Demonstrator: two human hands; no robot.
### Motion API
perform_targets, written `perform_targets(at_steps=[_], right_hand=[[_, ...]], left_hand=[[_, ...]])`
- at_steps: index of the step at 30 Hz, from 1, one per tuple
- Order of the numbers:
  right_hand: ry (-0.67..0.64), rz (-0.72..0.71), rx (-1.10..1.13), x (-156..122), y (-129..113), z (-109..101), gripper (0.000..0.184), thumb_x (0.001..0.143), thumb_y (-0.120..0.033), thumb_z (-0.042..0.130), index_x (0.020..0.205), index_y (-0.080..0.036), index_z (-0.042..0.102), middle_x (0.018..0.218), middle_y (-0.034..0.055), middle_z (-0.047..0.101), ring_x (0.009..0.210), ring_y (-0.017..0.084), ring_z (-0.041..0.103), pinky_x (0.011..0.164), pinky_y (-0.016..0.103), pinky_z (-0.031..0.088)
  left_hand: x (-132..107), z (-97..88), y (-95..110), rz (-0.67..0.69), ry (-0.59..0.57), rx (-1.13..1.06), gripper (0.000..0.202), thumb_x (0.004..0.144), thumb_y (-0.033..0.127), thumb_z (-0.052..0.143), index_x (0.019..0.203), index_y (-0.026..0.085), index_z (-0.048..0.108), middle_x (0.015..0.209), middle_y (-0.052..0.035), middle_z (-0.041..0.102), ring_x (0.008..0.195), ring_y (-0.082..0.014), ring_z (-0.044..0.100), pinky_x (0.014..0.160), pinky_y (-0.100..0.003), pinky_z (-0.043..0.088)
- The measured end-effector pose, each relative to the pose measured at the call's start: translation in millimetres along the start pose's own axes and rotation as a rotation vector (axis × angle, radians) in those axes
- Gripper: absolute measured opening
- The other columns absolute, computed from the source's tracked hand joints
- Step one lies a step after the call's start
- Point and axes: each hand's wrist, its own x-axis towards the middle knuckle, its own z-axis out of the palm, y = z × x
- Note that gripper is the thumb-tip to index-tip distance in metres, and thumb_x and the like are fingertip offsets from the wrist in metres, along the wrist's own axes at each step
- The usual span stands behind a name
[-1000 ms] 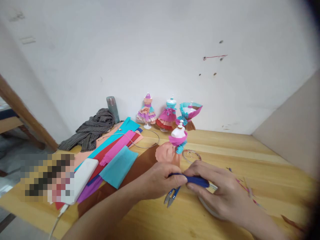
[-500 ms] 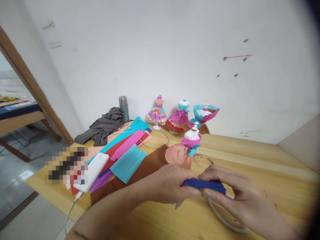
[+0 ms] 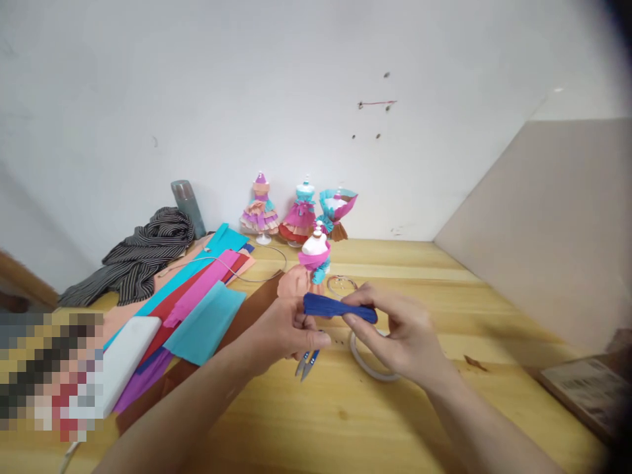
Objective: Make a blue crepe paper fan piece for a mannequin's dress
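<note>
Both hands hold a folded strip of dark blue crepe paper (image 3: 338,307) just above the wooden table (image 3: 444,289). My left hand (image 3: 281,329) pinches its left end and also grips small blue-handled snips (image 3: 306,362), whose blades point down. My right hand (image 3: 399,336) pinches the strip's right end. Right behind the strip stands a small white mannequin (image 3: 316,253) wearing a pink, teal and peach paper dress.
A white tape ring (image 3: 368,365) lies under my right hand. Crepe paper sheets (image 3: 205,299), a white power bank (image 3: 126,352), a striped cloth (image 3: 141,253) and a grey bottle (image 3: 186,205) sit at the left. Three dressed mannequins (image 3: 299,214) stand by the wall. A cardboard box (image 3: 587,388) is at right.
The view has swung to the right. Both hands have lifted the blue strip slightly and stretched it out between them; the snips stay in my left hand.
</note>
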Motion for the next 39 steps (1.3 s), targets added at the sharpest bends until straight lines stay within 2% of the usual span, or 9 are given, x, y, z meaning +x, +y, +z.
perform_targets(at_steps=[2,4,9,15,21,24,27,32,39], right_hand=[[0.091,0.013,0.017,-2,-1,3,0.009,0.086,-0.016,0.058,0.089,-0.022,0.063,0.07,0.0017,0.064,0.06,0.016,0.057,0.055,0.029,0.046],[0.156,-0.015,0.025,-3,-4,9,0.011,0.085,-0.014,0.059,0.09,-0.022,0.063,0.068,0.0014,0.063,0.058,0.016,0.057,0.054,0.03,0.045],[0.203,-0.128,-0.012,-10,-13,28,0.02,0.082,-0.009,0.059,0.095,-0.023,0.064,0.07,0.0032,0.067,0.06,0.018,0.062,0.055,0.031,0.05],[0.197,-0.142,-0.092,-18,-14,44,0.022,0.082,-0.007,0.059,0.099,-0.022,0.061,0.073,0.0054,0.068,0.065,0.019,0.065,0.058,0.031,0.054],[0.122,-0.212,-0.084,-13,-14,36,0.021,0.081,-0.016,0.061,0.103,-0.018,0.061,0.09,0.0109,0.069,0.082,0.023,0.067,0.069,0.035,0.055],[0.144,-0.131,-0.026,-10,-16,26,0.017,0.081,-0.018,0.063,0.098,-0.019,0.061,0.084,0.0074,0.065,0.075,0.021,0.063,0.063,0.033,0.052],[0.034,0.059,0.071,-7,-17,17,0.021,0.081,-0.02,0.065,0.101,-0.019,0.063,0.069,-0.0004,0.056,0.056,0.013,0.05,0.051,0.026,0.043],[-0.296,0.392,0.183,-5,-19,11,0.021,0.074,-0.018,0.066,0.094,-0.018,0.069,0.063,-0.0029,0.055,0.054,0.011,0.047,0.049,0.023,0.037],[-0.326,0.419,0.217,0,-23,14,0.005,0.074,-0.015,0.059,0.076,-0.017,0.063,0.061,-0.0025,0.056,0.053,0.01,0.046,0.049,0.022,0.035]], left_hand=[[0,10.8,-6,-0.017,0.008,-0.118,0.031,0.067,0.04,0.076,0.066,0.016,0.057,0.043,0.0059,0.047,0.039,-0.0066,0.036,0.042,-0.022,0.025],[-4,24.3,-10,0.024,0.126,-0.274,0.038,0.065,0.047,0.077,0.062,0.016,0.054,0.043,0.0053,0.047,0.039,-0.0057,0.035,0.042,-0.023,0.024],[-14,45.9,-11,0.073,0.296,-0.506,0.046,0.061,0.051,0.08,0.06,0.017,0.05,0.042,0.0087,0.038,0.042,-0.0043,0.027,0.046,-0.024,0.019],[-12,45.2,-13,0.048,0.411,-0.619,0.047,0.053,0.049,0.085,0.075,0.015,0.06,0.039,0.0109,0.037,0.04,-0.0039,0.025,0.046,-0.023,0.017],[-5,38.3,-10,0.074,0.486,-0.595,0.038,0.051,0.04,0.087,0.067,0.013,0.065,0.045,0.0076,0.046,0.042,-0.0018,0.027,0.044,-0.02,0.021],[-2,33.7,-10,0.085,0.441,-0.441,0.033,0.051,0.033,0.087,0.071,0.012,0.071,0.056,0.0024,0.06,0.048,-0.0045,0.042,0.051,-0.021,0.036],[0,28.4,-13,0.077,0.261,-0.251,0.023,0.055,0.025,0.083,0.068,0.012,0.07,0.063,0.0004,0.064,0.059,-0.0099,0.054,0.062,-0.024,0.045],[1,17.5,-20,0.028,0.013,0.172,0.012,0.065,0.021,0.069,0.06,0.013,0.061,0.055,0.0031,0.053,0.054,-0.009,0.047,0.053,-0.022,0.035],[1,15.0,-20,-0.069,-0.012,0.362,0.021,0.066,0.029,0.065,0.054,0.015,0.055,0.049,0.004,0.043,0.05,-0.0088,0.039,0.047,-0.023,0.026]])
